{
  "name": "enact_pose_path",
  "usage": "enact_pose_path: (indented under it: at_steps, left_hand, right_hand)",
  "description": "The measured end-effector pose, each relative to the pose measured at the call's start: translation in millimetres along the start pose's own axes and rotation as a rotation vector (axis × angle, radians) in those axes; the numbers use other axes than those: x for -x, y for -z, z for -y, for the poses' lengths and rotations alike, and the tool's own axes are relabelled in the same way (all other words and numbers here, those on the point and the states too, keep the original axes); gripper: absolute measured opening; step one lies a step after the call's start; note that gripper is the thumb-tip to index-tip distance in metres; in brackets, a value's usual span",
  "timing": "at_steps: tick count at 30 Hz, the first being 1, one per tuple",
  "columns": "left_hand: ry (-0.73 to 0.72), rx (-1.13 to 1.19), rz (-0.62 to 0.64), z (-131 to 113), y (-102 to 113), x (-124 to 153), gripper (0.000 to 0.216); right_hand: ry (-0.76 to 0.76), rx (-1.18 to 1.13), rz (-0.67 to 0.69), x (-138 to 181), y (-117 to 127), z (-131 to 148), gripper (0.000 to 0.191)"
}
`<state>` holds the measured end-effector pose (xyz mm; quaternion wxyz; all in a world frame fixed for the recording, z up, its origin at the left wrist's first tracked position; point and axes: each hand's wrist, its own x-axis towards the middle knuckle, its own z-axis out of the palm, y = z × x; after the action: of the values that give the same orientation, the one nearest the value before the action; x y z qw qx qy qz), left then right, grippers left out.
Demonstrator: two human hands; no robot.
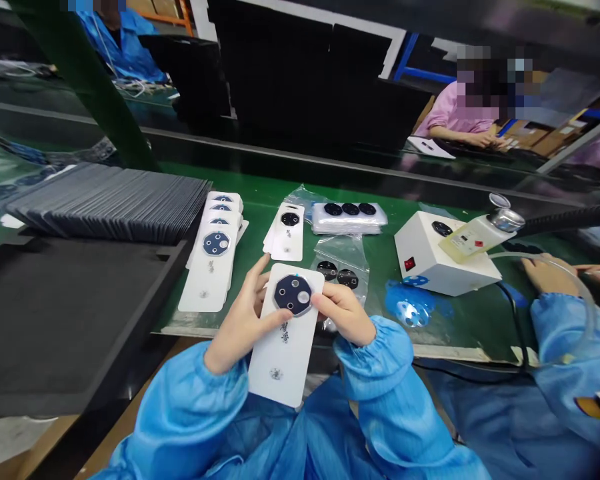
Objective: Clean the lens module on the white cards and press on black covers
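Note:
My left hand [243, 320] grips the left edge of a white phone back cover [286, 347], held over my lap near the table's front edge. A dark octagonal camera lens plate [293, 294] sits on the cover's upper part. My right hand [344, 312] is closed at the cover's right edge, its fingertips pinched against the rim of the lens plate. Both arms wear blue sleeves.
More white covers [215, 257] lie fanned on the green mat [260, 193], with bags of dark lens plates [349, 217], a white box with a red switch [443, 263], a row of dark sheets [110, 203] and a black foam tray [55, 313]. A co-worker's hand [543, 275] rests at right.

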<state>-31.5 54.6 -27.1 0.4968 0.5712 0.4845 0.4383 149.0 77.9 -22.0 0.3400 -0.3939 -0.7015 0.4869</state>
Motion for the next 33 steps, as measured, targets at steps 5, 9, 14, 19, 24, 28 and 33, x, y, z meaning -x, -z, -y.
enact_pose_path:
  at_steps: [5, 9, 14, 19, 24, 28, 33]
  left_hand:
    - [0.225, 0.289, 0.026, 16, 20, 12, 0.068]
    - [0.255, 0.414, -0.122, 18, 40, 22, 0.060]
    - [0.227, 0.390, -0.161, 18, 46, 23, 0.075]
    - [0.096, 0.233, -0.054, 23, 16, 18, 0.068]
    - [0.022, 0.196, 0.091, 15, -4, 12, 0.064]
    - [-0.005, 0.230, 0.182, 8, -13, 8, 0.065]
    - [-0.019, 0.246, 0.299, 6, -29, 3, 0.064]
  right_hand:
    - [-0.025, 0.041, 0.019, -18, -11, -1, 0.048]
    - [-0.008, 0.188, -0.116, -35, -11, -9, 0.035]
    - [0.104, 0.356, -0.218, -42, -20, -18, 0.020]
    - [0.314, 0.431, -0.347, -31, -22, 0, 0.011]
    - [0.507, 0.628, -0.419, -13, -13, 13, 0.011]
    - [0.595, 0.766, -0.471, 4, -6, 11, 0.024]
    - [0.593, 0.852, -0.516, 24, 6, 8, 0.028]
